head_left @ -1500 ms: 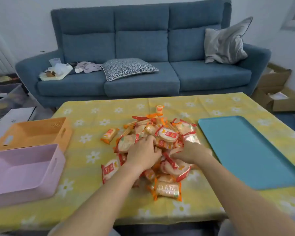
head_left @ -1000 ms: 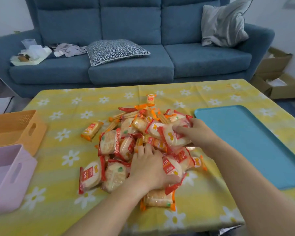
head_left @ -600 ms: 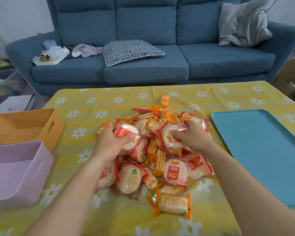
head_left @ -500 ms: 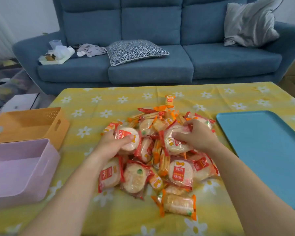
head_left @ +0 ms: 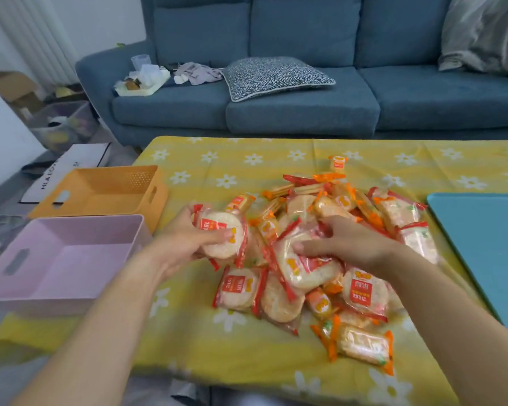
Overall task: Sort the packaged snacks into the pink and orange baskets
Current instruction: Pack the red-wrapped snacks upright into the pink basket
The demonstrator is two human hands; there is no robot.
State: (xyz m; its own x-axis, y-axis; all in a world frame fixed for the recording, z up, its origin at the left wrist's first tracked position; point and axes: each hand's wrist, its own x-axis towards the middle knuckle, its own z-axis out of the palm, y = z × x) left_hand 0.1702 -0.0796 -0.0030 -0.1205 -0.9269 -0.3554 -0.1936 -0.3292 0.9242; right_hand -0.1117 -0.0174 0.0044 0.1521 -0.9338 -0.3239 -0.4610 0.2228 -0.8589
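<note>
The heap of packaged snacks (head_left: 343,218) lies in the middle of the worktop (head_left: 217,350), on a yellow cloth printed with white daisies. It mixes round pale rice crackers in clear wrappers with red ends and narrower oblong packs with orange ends. The left grip (head_left: 185,241) is curled round one round red-labelled cracker pack (head_left: 222,235), thumb across its face, at the heap's left edge; whether it is lifted off the packs beneath it cannot be told. The right grip (head_left: 352,244) reaches into the centre of the heap, its fingers bent and pinching the wrapper of a second round cracker pack (head_left: 302,271) that lies tilted on top of the others. One orange oblong pack (head_left: 361,344) lies at the near edge of the heap, and one small pack (head_left: 337,164) stands apart at the far edge. On the worktop's left end sit the two baskets, touching or nearly so: the pink basket (head_left: 56,300) nearer the person and the orange basket (head_left: 159,197) just behind it, neither showing any snack inside. The left grip is near the pink basket's right corner. To the right of the heap a blue tray (head_left: 481,253) lies flat on the cloth. Behind the worktop stands a blue sofa (head_left: 305,118) with a patterned cushion (head_left: 276,76), a grey pillow (head_left: 481,33) and some loose clutter (head_left: 144,80) on its left seat.
</note>
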